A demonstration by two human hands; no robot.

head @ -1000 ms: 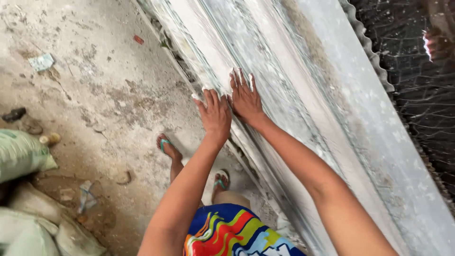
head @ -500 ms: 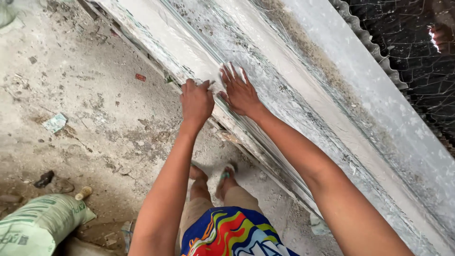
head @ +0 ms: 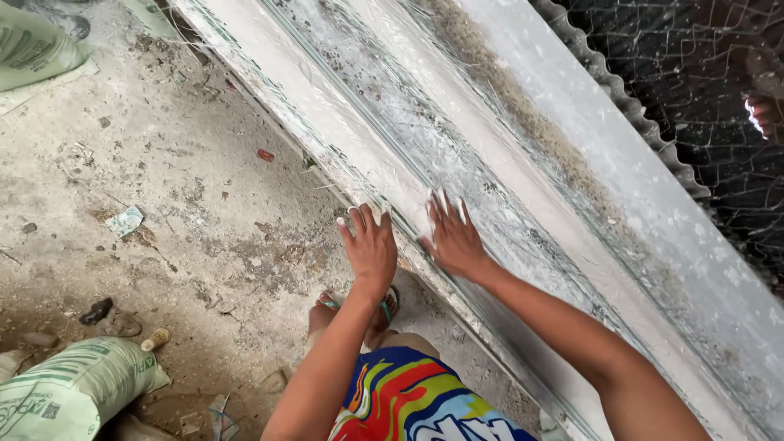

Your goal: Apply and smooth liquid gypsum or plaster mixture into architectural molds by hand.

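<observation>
A long white plaster moulding point(head: 351, 131) wrapped in fine mesh fibres runs diagonally from top left to bottom right. My left hand point(head: 370, 247) rests on its near edge, fingers curled over the lip. My right hand point(head: 452, 237) lies flat on the sloped surface just beside it, fingers spread and blurred. Neither hand holds a separate object. My feet in sandals point(head: 384, 304) stand on the dusty concrete floor point(head: 188, 229) below.
A green-printed sack point(head: 69, 392) lies at the bottom left, another sack point(head: 33, 45) at the top left. Small debris and paper scraps point(head: 125, 220) dot the floor. A corrugated sheet edge point(head: 621, 90) and dark wire netting point(head: 702, 106) sit beyond the moulding.
Both hands have stayed on the moulding's near edge while sliding along it; the view has shifted, and the sacks sit differently in frame.
</observation>
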